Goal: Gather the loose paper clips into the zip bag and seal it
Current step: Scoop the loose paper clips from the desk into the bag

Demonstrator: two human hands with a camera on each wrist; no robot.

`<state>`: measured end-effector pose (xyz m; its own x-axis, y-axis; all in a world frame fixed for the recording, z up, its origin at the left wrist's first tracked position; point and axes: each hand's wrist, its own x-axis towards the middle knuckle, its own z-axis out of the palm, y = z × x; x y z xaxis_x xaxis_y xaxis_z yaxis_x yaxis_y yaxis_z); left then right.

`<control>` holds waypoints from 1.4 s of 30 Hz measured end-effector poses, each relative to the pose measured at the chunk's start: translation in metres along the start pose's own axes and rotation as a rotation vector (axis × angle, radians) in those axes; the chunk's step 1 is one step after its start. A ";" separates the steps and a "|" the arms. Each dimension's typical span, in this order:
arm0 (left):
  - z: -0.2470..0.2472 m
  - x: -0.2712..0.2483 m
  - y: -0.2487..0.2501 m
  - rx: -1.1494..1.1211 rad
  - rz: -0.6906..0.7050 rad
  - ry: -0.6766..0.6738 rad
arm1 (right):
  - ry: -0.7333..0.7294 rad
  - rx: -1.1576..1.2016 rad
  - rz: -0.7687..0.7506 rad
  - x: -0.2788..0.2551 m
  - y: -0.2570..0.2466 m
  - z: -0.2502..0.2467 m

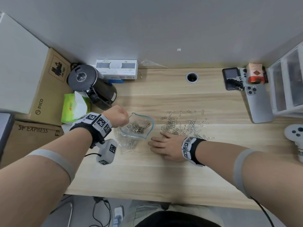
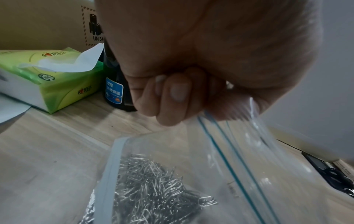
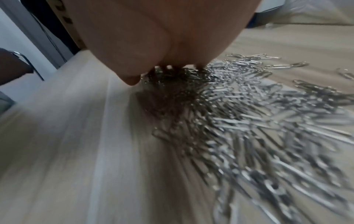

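My left hand (image 1: 120,117) pinches the zip bag (image 1: 137,126) rim, mouth held open; right hand (image 1: 165,149) flat, fingers spread, raking paper clips (image 1: 183,126) bagward.

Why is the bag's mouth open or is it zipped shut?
Open. The left hand holds one edge of the zip bag up, its blue zip lines apart, with paper clips showing inside.

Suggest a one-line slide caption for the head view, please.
Left hand holds the zip bag open while right hand rakes loose paper clips.
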<state>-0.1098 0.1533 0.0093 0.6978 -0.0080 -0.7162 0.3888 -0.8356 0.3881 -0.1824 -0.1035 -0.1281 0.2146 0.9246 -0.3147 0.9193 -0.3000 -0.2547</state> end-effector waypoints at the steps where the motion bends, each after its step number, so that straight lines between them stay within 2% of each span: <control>1: 0.000 0.000 0.000 0.004 0.001 -0.004 | -0.008 -0.020 0.030 -0.006 0.005 0.002; 5: 0.002 -0.001 0.005 0.037 -0.013 -0.014 | 0.057 -0.113 0.130 -0.026 0.026 0.002; 7: 0.004 -0.002 0.008 0.050 -0.019 -0.011 | 0.064 -0.082 0.175 -0.032 0.032 -0.006; 10: 0.007 -0.003 0.013 0.047 -0.003 -0.008 | 0.208 0.067 0.253 -0.033 0.025 -0.022; 12: 0.008 -0.003 0.017 0.036 0.005 -0.007 | 0.254 0.389 0.412 -0.027 0.010 -0.039; 14: 0.011 -0.001 0.020 0.020 0.001 -0.005 | 0.185 1.041 0.705 -0.017 -0.003 -0.049; 16: 0.012 0.001 0.022 0.026 -0.004 -0.002 | -0.014 1.691 0.818 -0.006 -0.009 -0.043; 17: 0.013 0.000 0.023 0.037 -0.007 -0.001 | -0.122 1.815 0.821 -0.004 -0.009 -0.034; 19: 0.015 0.001 0.024 0.044 -0.006 -0.001 | -0.263 1.849 0.806 -0.007 -0.011 -0.021; 21: 0.016 0.002 0.026 0.051 -0.004 0.003 | -0.313 1.903 0.817 -0.012 -0.010 -0.019; 25: 0.019 0.002 0.032 0.073 0.011 0.007 | -0.056 1.854 0.941 -0.024 0.000 -0.025; 30: 0.024 0.004 0.038 0.088 0.018 -0.013 | 0.102 1.849 1.039 -0.038 0.021 -0.033; 32: 0.024 0.005 0.039 0.087 0.014 -0.017 | 0.012 1.820 1.027 -0.048 0.027 -0.038; 36: 0.026 0.008 0.045 0.096 0.019 -0.023 | -0.289 1.775 1.028 -0.077 0.030 -0.031; 38: 0.028 0.010 0.047 0.089 0.024 -0.024 | -0.377 1.754 1.024 -0.083 0.028 -0.024; 40: 0.030 0.012 0.047 0.087 0.027 -0.019 | -0.329 1.745 1.049 -0.081 0.028 -0.021; 42: 0.032 0.014 0.047 0.101 0.031 -0.015 | -0.171 1.769 1.080 -0.074 0.030 -0.022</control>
<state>-0.1007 0.0964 -0.0006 0.6993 -0.0420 -0.7136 0.3043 -0.8858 0.3503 -0.1633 -0.1756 -0.0921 0.2070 0.2689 -0.9407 -0.7824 -0.5318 -0.3242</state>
